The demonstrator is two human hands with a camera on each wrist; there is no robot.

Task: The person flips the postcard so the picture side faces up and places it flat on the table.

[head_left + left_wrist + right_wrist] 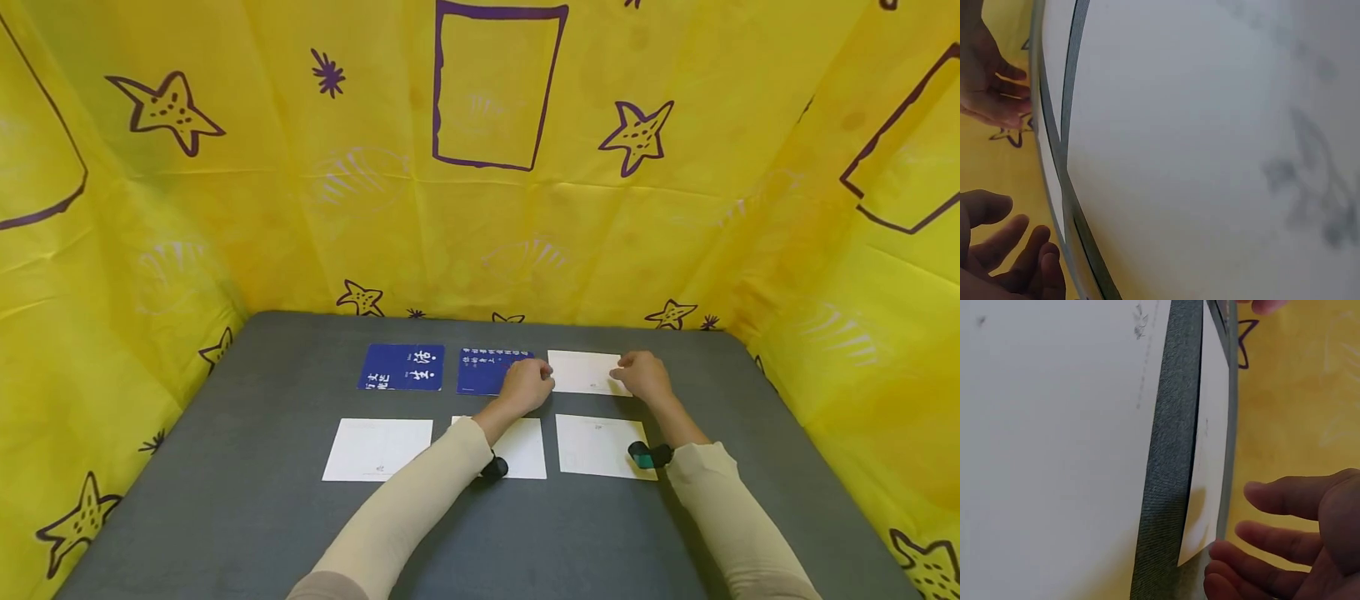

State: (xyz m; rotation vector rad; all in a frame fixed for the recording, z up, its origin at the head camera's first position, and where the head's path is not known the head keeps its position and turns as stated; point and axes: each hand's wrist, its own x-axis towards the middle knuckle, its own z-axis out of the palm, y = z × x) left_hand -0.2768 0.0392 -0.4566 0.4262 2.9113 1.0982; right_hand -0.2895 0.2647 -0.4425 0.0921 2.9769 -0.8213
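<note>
In the head view, a white card (583, 368) lies flat at the right of the back row. My left hand (527, 386) hovers by its left edge, over the right part of a blue card (480, 377) with white writing. Loosely bent, spread fingers of that hand (1013, 256) show in the left wrist view, with nothing between them. At the card's right edge is my right hand (647, 377). Its thumb and fingers (1285, 575) stand apart in the right wrist view, fingertips close to the card's corner; whether they touch it I cannot tell.
Another blue card (401, 367) lies at the back left. Nearer are white cards at left (375, 448), middle (529, 450) and right (600, 443); my left forearm partly covers the middle one. A grey table (247, 500) carries them all, with a yellow patterned curtain (487, 242) around it.
</note>
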